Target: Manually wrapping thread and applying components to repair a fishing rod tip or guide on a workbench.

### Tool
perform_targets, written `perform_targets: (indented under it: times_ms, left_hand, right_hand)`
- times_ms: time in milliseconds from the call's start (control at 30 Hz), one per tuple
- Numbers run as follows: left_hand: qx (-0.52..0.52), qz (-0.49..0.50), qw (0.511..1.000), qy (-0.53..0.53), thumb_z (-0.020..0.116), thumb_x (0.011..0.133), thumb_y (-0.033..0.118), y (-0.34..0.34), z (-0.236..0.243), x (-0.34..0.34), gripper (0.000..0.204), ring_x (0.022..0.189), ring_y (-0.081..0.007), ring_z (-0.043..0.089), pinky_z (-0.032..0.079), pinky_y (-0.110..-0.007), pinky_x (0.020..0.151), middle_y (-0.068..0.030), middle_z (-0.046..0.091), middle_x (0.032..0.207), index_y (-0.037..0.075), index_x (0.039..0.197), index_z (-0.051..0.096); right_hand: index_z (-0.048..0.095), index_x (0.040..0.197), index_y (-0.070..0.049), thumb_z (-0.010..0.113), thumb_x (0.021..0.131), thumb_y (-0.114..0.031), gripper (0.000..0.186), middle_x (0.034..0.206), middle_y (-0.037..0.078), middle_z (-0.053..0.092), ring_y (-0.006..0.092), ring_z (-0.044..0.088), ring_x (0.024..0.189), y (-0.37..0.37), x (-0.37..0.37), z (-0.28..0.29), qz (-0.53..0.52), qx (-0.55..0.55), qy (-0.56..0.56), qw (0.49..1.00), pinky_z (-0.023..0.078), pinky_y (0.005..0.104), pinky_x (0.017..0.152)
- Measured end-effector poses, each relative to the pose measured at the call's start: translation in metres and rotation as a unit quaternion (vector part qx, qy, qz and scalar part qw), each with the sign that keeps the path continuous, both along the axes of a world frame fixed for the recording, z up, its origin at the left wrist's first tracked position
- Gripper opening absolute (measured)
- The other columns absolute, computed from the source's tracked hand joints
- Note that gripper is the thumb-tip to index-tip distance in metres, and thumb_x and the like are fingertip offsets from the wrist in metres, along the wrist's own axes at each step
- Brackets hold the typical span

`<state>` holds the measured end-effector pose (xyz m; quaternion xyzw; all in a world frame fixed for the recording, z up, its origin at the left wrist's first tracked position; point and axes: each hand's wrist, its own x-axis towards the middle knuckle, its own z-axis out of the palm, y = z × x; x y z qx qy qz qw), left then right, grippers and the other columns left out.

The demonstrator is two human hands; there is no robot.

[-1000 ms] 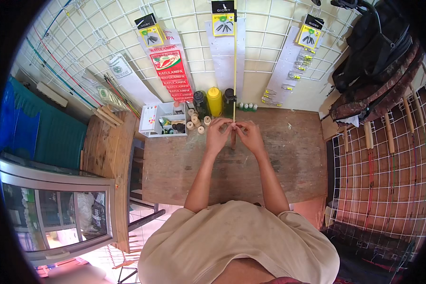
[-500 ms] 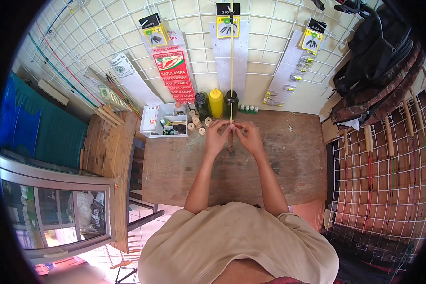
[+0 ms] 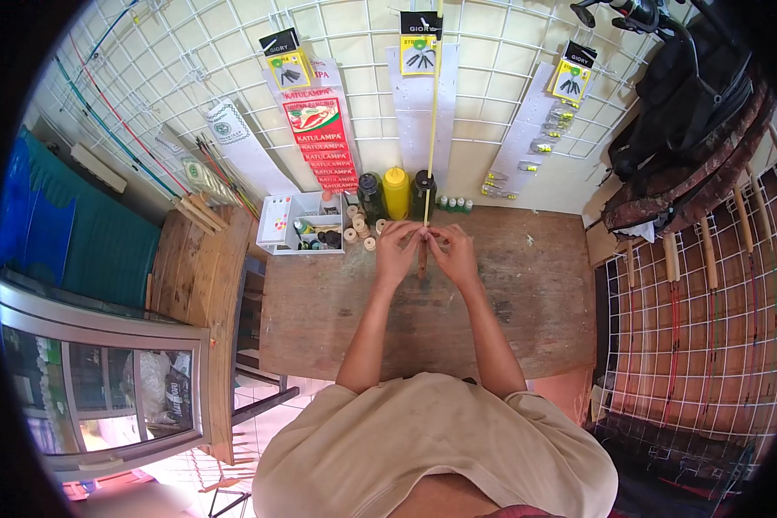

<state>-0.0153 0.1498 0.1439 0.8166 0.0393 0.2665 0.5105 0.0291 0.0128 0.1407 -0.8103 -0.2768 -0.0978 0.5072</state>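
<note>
A thin yellow fishing rod (image 3: 432,129) stands up in front of me, with its short brown handle (image 3: 422,261) pointing toward me. My left hand (image 3: 394,252) pinches the rod from the left, just where the yellow shaft meets the handle. From the right, my right hand (image 3: 454,254) closes its fingertips on the same spot. The fingertips of both hands nearly meet there, and whatever fine detail lies between them is too small to make out. Both hands hover over the wooden table (image 3: 345,302).
Behind my hands stand a white divided box (image 3: 302,246), wooden spools (image 3: 369,244), a yellow squeeze bottle (image 3: 395,192), two dark jars (image 3: 370,198) and small vials (image 3: 454,205). A white wire grid (image 3: 483,69) with hanging packets rises behind. Bags (image 3: 665,112) hang at right.
The upper part of the rod has tilted slightly to the right. Both hands keep their pinch at nearly the same place, and the whole view has shifted down a little.
</note>
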Motion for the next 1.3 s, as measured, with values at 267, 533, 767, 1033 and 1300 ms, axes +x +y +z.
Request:
perform_targets:
  times_ms: [267,533,767,1033,1300]
  left_hand:
    - [0.007,0.002,1.000,-0.013,0.068,0.084,0.013,-0.001,-0.001,0.014,0.015,0.081,-0.0175,0.059,0.047,-0.027,0.067,-0.0074,0.067,0.089,0.006,0.097,0.072]
    - [0.012,0.010,1.000,-0.012,0.069,0.084,0.013,0.003,-0.008,0.014,0.015,0.079,-0.0184,0.059,0.047,-0.029,0.069,-0.0082,0.067,0.087,0.004,0.095,0.071]
    - [-0.003,0.011,1.000,-0.002,0.069,0.083,0.013,0.004,-0.002,0.014,0.016,0.081,-0.0189,0.061,0.047,-0.030,0.072,-0.0085,0.067,0.086,0.004,0.096,0.071]
    - [0.009,0.013,1.000,0.009,0.068,0.084,0.013,0.006,-0.002,0.013,0.017,0.082,-0.0199,0.060,0.047,-0.029,0.073,-0.0083,0.067,0.087,0.005,0.098,0.071]
    - [-0.001,0.007,1.000,0.004,0.069,0.083,0.012,0.004,0.001,0.013,0.014,0.085,-0.0215,0.059,0.048,-0.030,0.072,-0.0090,0.067,0.091,0.003,0.093,0.071]
  right_hand:
    - [0.070,0.098,-0.004,0.068,0.082,-0.012,0.018,0.088,0.014,0.068,0.0260,0.062,0.081,0.002,0.015,-0.004,-0.012,-0.006,-0.020,1.000,0.051,0.0334,0.062]
    - [0.069,0.096,-0.003,0.064,0.083,-0.016,0.019,0.091,0.012,0.067,0.0322,0.059,0.086,0.006,0.015,0.000,0.000,-0.039,0.043,0.998,0.048,0.0403,0.076]
    - [0.067,0.097,-0.004,0.063,0.083,-0.016,0.019,0.088,0.013,0.066,0.0328,0.059,0.087,0.009,0.013,0.007,-0.002,-0.015,0.038,0.999,0.047,0.0403,0.079]
    - [0.067,0.096,-0.005,0.064,0.082,-0.014,0.017,0.085,0.014,0.066,0.0332,0.058,0.084,0.006,0.013,0.008,0.005,-0.010,0.036,0.999,0.046,0.0408,0.078]
    - [0.069,0.099,-0.006,0.067,0.080,-0.008,0.020,0.092,0.011,0.068,0.0266,0.060,0.086,0.006,0.019,-0.007,-0.003,-0.030,-0.027,0.999,0.050,0.0336,0.063]
